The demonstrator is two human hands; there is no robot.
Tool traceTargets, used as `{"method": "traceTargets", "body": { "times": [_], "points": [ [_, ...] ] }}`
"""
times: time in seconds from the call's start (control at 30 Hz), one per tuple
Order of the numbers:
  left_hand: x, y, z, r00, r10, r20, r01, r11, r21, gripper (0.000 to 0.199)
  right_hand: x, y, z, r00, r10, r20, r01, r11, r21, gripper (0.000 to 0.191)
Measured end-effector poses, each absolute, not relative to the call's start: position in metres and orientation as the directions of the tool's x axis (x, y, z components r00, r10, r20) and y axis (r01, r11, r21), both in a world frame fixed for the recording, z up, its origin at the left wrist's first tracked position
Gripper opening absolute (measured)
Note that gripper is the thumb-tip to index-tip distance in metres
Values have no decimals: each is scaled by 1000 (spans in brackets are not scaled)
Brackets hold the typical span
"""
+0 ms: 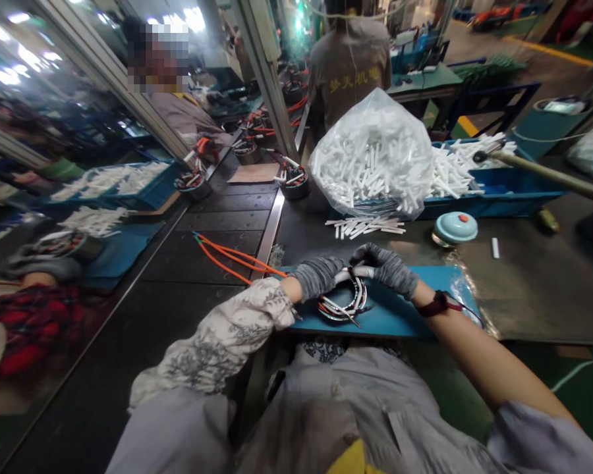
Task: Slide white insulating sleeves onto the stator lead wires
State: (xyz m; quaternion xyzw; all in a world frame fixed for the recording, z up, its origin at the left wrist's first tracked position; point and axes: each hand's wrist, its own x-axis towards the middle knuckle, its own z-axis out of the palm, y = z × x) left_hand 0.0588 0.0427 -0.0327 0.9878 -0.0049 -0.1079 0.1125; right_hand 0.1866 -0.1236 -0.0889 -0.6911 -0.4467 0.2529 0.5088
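A coiled bundle of white, black and orange wires (343,309) lies over the blue mat (400,316) in front of me. My left hand (319,276), in a grey knit glove, is closed on the upper left of the coil. On its upper right, my right hand (388,268), gloved too, has its fingers curled round a white sleeved part of the same bundle. The two hands are a short gap apart at the top of the ring. Orange wires (232,253) with green tips stretch left from beside my left hand across the dark conveyor.
Behind the mat are loose white tubes (366,226), a plastic bag of tubes (373,158) and a blue tray (518,191). A light-blue round container (455,228) stands right. Wire-filled tubs (294,183) line the conveyor (217,220). Co-workers sit left and beyond.
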Motion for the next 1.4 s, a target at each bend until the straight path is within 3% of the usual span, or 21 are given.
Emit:
{"method": "traceTargets", "body": {
  "times": [0.07, 0.13, 0.23, 0.3, 0.43, 0.7, 0.87, 1.0, 1.2, 1.27, 1.3, 1.4],
  "points": [
    [43, 51, -32, 998, -53, -17, -46, -961, 272, 46, 198, -134, -91, 491, 869, 63, 528, -240, -815, 31],
    [24, 60, -32, 966, -199, 164, -240, -927, 289, 74, 214, -143, -92, 568, 823, 25, 667, -442, -600, 26],
    [3, 65, -40, 843, -515, 156, -538, -805, 250, 77, 237, -145, -95, 707, 706, 40, 668, -649, -363, 34],
    [-5, 59, -51, 836, -543, 85, -549, -816, 183, 61, 249, -139, -99, 765, 641, 58, 629, -724, -284, 44],
    [-9, 36, -71, 950, -311, 24, -312, -948, 63, 41, 259, -126, -107, 810, 584, 59, 585, -798, -145, 47],
    [26, 0, -60, 969, 244, 27, 241, -967, 88, 67, 261, -124, -106, 808, 586, 61, 588, -808, -38, 37],
    [7, 25, -53, 922, 176, 345, 120, -977, 176, 57, 265, -130, -105, 788, 615, 41, 616, -784, -72, 35],
    [-12, 54, -60, 937, 63, 343, -4, -982, 191, 22, 267, -131, -103, 800, 597, 61, 598, -789, -141, 30],
    [-5, 53, -81, 914, 69, 399, -39, -966, 256, 23, 241, -132, -90, 826, 541, 160, 563, -768, -305, 37],
    [-4, 51, -86, 919, 86, 384, -30, -957, 287, 25, 224, -138, -86, 781, 601, 168, 598, -645, -476, 40],
    [-4, 51, -88, 923, 95, 372, -21, -955, 297, 25, 216, -141, -84, 741, 650, 166, 589, -512, -625, 39],
    [-5, 53, -90, 937, 108, 333, 3, -953, 302, 26, 198, -152, -80, 660, 742, 117, 368, -184, -911, 34]
  ]
}}
